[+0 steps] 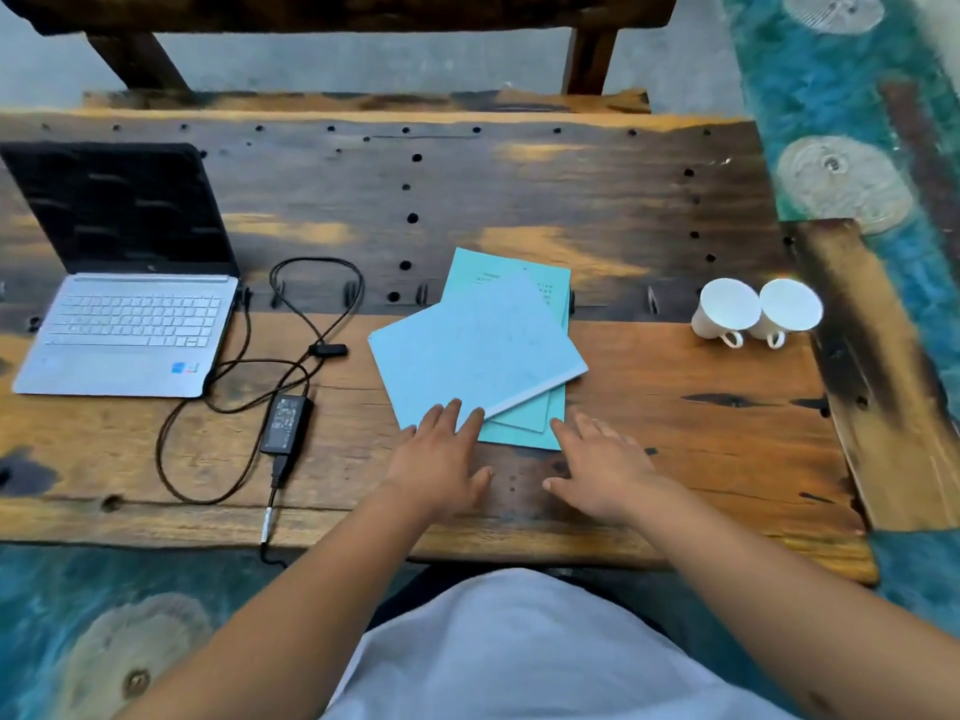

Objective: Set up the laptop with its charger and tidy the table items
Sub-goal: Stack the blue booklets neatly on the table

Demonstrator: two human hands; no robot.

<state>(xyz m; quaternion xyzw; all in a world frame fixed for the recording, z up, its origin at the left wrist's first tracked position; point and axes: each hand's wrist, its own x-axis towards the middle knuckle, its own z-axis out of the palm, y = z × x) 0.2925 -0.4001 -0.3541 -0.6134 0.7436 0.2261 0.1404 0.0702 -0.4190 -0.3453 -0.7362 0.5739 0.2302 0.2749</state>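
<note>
Resting flat, fingers spread: left hand (pixel 441 459) on pale blue paper booklet (pixel 475 350); right hand (pixel 597 467) fingertips touching teal sheets (pixel 524 431), near wooden table's (pixel 701 433) front edge.

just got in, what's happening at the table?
A person is at a wooden table, both hands flat and open. The left hand rests its fingers on the near edge of a skewed pile of blue booklets; the right hand touches the pile's near corner. The laptop stands open on the left, screen dark, with the charger brick and its looped cable beside it. Two white cups sit side by side on the right.
</note>
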